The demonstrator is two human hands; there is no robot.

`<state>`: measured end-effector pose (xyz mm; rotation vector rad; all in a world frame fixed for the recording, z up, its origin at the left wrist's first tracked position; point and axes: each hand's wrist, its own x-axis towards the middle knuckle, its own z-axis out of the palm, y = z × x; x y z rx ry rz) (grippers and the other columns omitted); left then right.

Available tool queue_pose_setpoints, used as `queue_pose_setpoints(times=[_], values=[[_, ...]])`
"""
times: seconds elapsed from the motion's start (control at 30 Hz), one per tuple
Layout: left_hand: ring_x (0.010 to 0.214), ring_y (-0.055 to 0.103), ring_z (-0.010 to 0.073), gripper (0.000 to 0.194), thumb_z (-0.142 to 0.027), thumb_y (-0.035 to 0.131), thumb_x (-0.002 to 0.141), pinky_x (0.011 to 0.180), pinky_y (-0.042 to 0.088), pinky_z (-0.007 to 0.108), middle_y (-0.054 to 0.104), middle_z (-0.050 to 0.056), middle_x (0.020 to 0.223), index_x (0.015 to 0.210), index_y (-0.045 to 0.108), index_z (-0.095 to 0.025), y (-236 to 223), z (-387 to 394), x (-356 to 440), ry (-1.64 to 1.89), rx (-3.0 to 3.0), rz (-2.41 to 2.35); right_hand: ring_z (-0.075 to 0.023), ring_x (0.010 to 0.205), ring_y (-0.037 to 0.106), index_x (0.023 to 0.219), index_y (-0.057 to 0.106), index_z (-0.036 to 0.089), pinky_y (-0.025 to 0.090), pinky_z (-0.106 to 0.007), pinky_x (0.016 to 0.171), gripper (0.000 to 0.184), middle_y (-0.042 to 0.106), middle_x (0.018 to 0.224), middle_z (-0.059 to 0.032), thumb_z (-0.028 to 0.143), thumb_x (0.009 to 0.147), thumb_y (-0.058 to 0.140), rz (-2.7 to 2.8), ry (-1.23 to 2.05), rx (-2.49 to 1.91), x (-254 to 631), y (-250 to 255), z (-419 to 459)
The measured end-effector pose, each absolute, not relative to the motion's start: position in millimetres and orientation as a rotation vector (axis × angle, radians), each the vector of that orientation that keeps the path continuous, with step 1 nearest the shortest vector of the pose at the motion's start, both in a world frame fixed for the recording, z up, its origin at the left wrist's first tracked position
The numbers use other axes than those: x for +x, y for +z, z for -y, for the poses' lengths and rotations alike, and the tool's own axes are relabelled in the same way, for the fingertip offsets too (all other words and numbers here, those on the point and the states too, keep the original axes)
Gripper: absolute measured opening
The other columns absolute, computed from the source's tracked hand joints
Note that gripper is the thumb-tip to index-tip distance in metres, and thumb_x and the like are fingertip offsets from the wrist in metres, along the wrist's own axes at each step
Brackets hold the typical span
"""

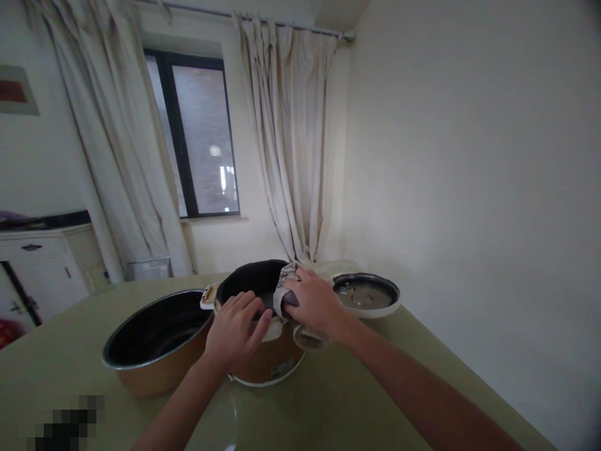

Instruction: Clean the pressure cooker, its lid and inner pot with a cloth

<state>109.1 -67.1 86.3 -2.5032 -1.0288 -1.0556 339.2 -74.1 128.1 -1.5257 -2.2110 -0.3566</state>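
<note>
An electric cooker [272, 360] with an orange-brown body, white rim and dark inside stands upright on the table. My left hand [237, 326] lies over its near left rim, fingers curled over the edge and thumb pointing right. At the right side of the rim, my right hand [312, 297] is closed around a pale patterned cloth [283, 291], pressing it near the edge. Part of the cloth hangs down below that hand. Both hands partly cover the rim, and the cooker's floor is mostly hidden.
Left of the cooker stands a wide brown pot [150, 369], dark inside. To the right is a round lid [366, 294], metal inner face up. The green table [357, 394] runs close along the right wall. Behind are curtains [300, 125] and a window; a white cabinet [51, 257] stands far left.
</note>
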Motion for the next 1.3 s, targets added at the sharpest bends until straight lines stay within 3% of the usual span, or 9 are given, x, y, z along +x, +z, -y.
queue_pose_setpoints(times=[0.13,0.37,0.7,1.1,1.2,1.3], values=[[0.083,0.058,0.0237,0.036,-0.042,0.042,0.110,0.076,0.043,0.038,0.061,0.005,0.085,0.082,0.057,-0.024,87,66,110,-1.033,-2.553,1.012,-0.0250,0.101,0.066,0.110,0.076,0.024,0.048,-0.031,0.081,0.026,0.070,0.112,-0.0074,0.040,0.090,0.072,2.243,-0.230,-1.543,355,134,49],[0.082,0.058,0.0235,0.033,-0.044,0.043,0.109,0.073,0.044,0.039,0.060,0.005,0.086,0.084,0.052,-0.024,88,65,110,-1.019,-2.568,0.987,-0.0257,0.103,0.066,0.120,0.076,0.023,0.047,-0.033,0.084,0.029,0.071,0.116,-0.0099,0.019,0.093,0.069,2.305,-0.391,-1.618,370,145,-31],[0.081,0.058,0.0249,0.028,-0.042,0.048,0.105,0.075,0.048,0.043,0.060,0.006,0.083,0.084,0.053,-0.025,85,65,110,-1.102,-2.515,0.942,-0.0330,0.126,0.059,0.142,0.063,0.024,0.053,-0.044,0.098,0.042,0.064,0.138,-0.0166,0.018,0.101,0.058,2.683,-0.684,-1.294,279,144,-97],[0.084,0.061,0.0253,0.025,-0.038,0.048,0.104,0.074,0.047,0.043,0.061,0.006,0.085,0.083,0.053,-0.025,83,64,112,-1.099,-2.483,0.956,-0.0256,0.113,0.066,0.139,0.064,0.024,0.053,-0.037,0.093,0.033,0.068,0.127,-0.0101,0.030,0.107,0.055,2.868,-0.476,-0.901,215,154,-67],[0.083,0.061,0.0247,0.025,-0.036,0.047,0.104,0.074,0.047,0.042,0.061,0.005,0.084,0.082,0.052,-0.025,85,64,113,-1.078,-2.483,0.972,-0.0269,0.118,0.064,0.136,0.066,0.025,0.053,-0.038,0.095,0.031,0.068,0.130,-0.0109,0.032,0.107,0.056,2.851,-0.532,-0.895,216,154,-61],[0.084,0.060,0.0247,0.025,-0.035,0.047,0.104,0.075,0.047,0.042,0.060,0.005,0.085,0.082,0.052,-0.025,86,65,114,-1.061,-2.482,0.989,-0.0285,0.128,0.058,0.133,0.070,0.031,0.051,-0.041,0.100,0.032,0.065,0.139,-0.0101,0.022,0.105,0.057,2.748,-0.600,-1.100,229,151,-68]])
